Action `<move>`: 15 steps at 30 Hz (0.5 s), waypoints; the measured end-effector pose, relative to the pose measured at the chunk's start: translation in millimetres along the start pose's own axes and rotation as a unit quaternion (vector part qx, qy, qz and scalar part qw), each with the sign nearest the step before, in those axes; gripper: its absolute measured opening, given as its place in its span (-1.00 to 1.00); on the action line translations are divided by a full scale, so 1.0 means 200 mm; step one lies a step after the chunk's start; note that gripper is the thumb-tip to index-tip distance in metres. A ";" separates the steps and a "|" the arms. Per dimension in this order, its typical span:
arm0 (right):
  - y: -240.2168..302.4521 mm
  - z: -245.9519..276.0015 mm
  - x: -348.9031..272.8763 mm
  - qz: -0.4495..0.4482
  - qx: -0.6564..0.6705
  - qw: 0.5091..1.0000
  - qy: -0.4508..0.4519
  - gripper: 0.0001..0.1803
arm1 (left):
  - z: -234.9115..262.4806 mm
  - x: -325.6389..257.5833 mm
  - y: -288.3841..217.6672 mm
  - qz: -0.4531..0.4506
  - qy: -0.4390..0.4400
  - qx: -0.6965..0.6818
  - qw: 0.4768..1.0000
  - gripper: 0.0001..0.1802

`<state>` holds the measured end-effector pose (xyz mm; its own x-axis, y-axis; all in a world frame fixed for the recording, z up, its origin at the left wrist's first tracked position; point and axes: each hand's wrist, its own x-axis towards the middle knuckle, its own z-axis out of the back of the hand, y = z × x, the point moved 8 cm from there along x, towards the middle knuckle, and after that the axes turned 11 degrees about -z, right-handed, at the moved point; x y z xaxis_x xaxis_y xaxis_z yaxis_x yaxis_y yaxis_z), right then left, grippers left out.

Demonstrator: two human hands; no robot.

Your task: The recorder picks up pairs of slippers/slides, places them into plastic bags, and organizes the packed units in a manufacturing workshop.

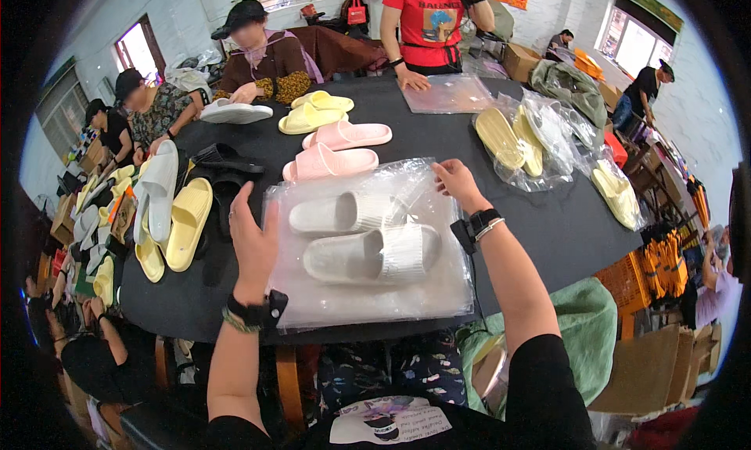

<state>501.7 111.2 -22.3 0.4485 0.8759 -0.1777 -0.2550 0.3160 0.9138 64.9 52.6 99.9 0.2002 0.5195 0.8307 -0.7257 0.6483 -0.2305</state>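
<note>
A pair of white slide slippers (344, 261) lies side by side in a clear plastic bag (368, 305) at the near edge of the black table. At the bag's left edge stands my left hand (255, 243), its fingers stretched out and the thumb apart, holding nothing. My right hand (458, 182) pinches the bag's far right corner, fingers closed on the film. Whether more bags lie under this one I cannot tell. Just beyond the bag is a pair of pink slippers (332, 162).
Yellow slippers (189, 225) and grey ones (160, 185) stand at the left, beside black slippers (227, 159). Bagged slippers (507, 141) lie at the right. Across the table a person in red (426, 23) rests a hand by flat plastic bags (450, 96); another handles a white slipper (235, 112).
</note>
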 end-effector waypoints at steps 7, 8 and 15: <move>0.08 0.02 0.01 0.010 -0.049 0.996 0.068 -0.58 | -0.33 -0.37 -1.23 -0.415 0.270 -0.181 0.850 -0.56; 0.08 0.02 0.02 0.011 -0.067 0.995 0.072 -0.61 | -0.42 -0.41 -1.28 -0.415 0.267 -0.182 0.850 -0.56; 0.09 -0.07 0.00 0.028 -0.057 0.993 0.095 -0.76 | -0.80 -0.76 -1.21 -0.353 0.443 -0.205 0.798 -0.22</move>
<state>485.3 121.9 -10.6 0.2634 0.9430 -0.2036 -0.3752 0.2946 0.8789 315.0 -94.3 -52.4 0.9828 0.0166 0.1840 0.0137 0.9867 -0.1618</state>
